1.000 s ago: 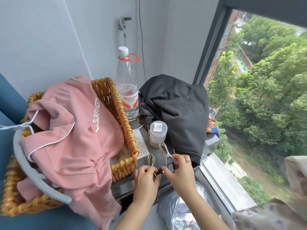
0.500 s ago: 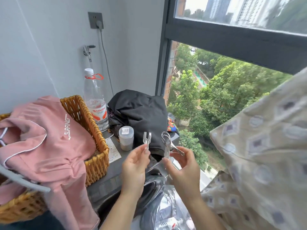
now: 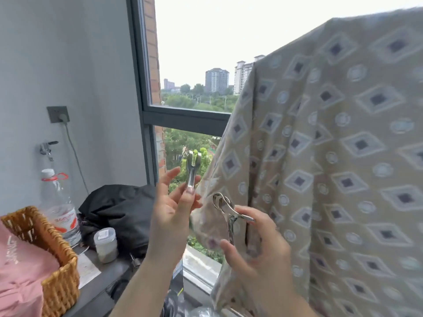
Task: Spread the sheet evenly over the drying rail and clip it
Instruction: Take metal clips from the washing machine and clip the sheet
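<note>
Risk one: the sheet [image 3: 332,156] hung unclipped, draped over the top at right with the rail hidden under the cloth. I judged it could slide off to one side if I tugged the edge while clipping. Its left edge looked bunched in folds, not spread flat; a clip over that wad would likely bite poorly or pop off.

Risk two: both clips were smooth metal. My left hand [image 3: 169,213] pinched the left clip [image 3: 193,170] only at its lower end, between thumb and fingers [image 3: 169,181], jaws pointing up, the other fingers splayed loose. A slip there would drop it toward the sill or the surface [image 3: 103,277] below. My right hand [image 3: 256,248] gripped the right clip [image 3: 225,210] by its handles, thumb and forefinger curled round them, jaws aimed up-left. Too blurred to tell if those jaws were squeezed apart.

Position: the sheet hung right of and behind both hands. Its left edge ran just beside the right clip, overlapping it in view, contact unclear. The left clip stood apart from the cloth, against the window [image 3: 142,88]. The top fold, where clips belong, sat well above both hands.
</note>
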